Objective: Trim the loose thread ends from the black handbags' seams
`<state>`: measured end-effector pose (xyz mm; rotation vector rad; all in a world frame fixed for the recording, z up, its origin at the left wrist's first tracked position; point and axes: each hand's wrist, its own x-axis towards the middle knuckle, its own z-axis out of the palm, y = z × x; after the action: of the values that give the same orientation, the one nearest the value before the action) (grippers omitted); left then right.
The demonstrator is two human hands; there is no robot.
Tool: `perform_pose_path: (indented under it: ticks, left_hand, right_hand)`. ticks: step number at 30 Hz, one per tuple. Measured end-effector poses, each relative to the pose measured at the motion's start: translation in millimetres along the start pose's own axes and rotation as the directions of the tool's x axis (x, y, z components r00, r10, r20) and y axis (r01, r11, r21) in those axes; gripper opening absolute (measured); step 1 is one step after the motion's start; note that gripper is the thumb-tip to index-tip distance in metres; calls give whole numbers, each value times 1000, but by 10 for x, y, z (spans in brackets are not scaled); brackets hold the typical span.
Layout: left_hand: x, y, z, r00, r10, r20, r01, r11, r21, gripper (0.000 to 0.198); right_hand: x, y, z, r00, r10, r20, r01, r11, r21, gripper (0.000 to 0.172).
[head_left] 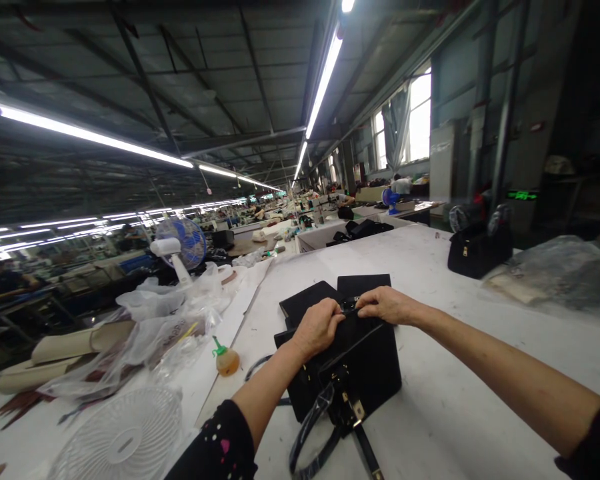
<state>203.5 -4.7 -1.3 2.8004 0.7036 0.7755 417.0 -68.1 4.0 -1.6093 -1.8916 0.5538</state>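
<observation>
A black handbag with gold-coloured metal fittings lies on the white table in front of me. One of its handles, partly wrapped in clear plastic, loops toward me, and a strap hangs off its near side. My left hand is closed in a pinch at the bag's upper edge. Opposite it, my right hand pinches the same edge, thumb and fingers together. A small shiny dark piece shows between my fingertips; its kind cannot be made out. Black flat panels stick out just beyond the hands.
An oil bottle with a green spout stands left of the bag. Another black handbag and clear plastic are at the right. Left are a white fan grille, a blue fan and plastic bags.
</observation>
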Motion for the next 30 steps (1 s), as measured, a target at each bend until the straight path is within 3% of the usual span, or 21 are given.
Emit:
perform_pose_path:
  ticks: [6,11,15,18,23,30]
  left_hand:
    - [-65,-7,30,999,35,-27,-36,999,-37,6]
    - [-10,-3,-2,975,-156,-157,122,971,-206,13]
    - [1,-16,-60,979,-135,-155,94,963,-252,18]
    - [-15,-52,-82,963,-222,-152,157,922,-354,30]
    - [-18,-92,-48,983,-185,10,183,960,-211,24]
    - [-25,-41,-14,986,-163,18,164,981,-106,19]
  right_hand:
    - [21,-62,12,1000,-26,1,26,998,-61,24]
    - [21,-104,0,999,-51,-5,50,992,-113,20]
    - [18,-91,-3,999,-42,-25,39,993,-110,20]
    - [19,-71,11,999,-8,-32,6,997,-79,23]
    - [51,-77,21,1000,4,0,-4,998,-66,23]
    - [94,-224,10,996,-77,47,85,974,-208,19]
